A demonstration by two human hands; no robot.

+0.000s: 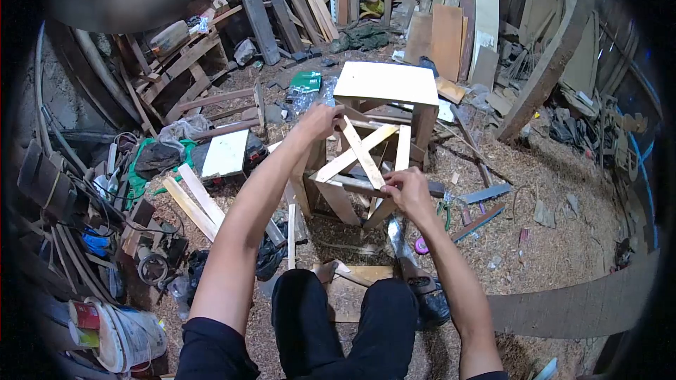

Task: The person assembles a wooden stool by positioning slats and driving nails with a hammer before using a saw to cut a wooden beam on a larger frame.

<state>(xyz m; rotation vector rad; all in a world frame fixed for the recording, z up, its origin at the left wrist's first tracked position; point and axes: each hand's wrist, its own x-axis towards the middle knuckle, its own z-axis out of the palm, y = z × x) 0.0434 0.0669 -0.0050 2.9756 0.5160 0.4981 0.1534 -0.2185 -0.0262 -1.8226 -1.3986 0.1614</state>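
My left hand pinches the far end of a thin wooden slat. The slat's near end is between the fingers of my right hand. It lies diagonally over another pale slat, making an X on top of a small wooden frame. To the right of the X, a third slat rests across the same frame. Directly behind stands a stool-like piece with a white top.
Loose slats and a white board lie to the left. A long metal blade is near my right knee, and a bluish strip lies farther right. A bucket stands at lower left. Wood shavings cover the floor; planks lean behind.
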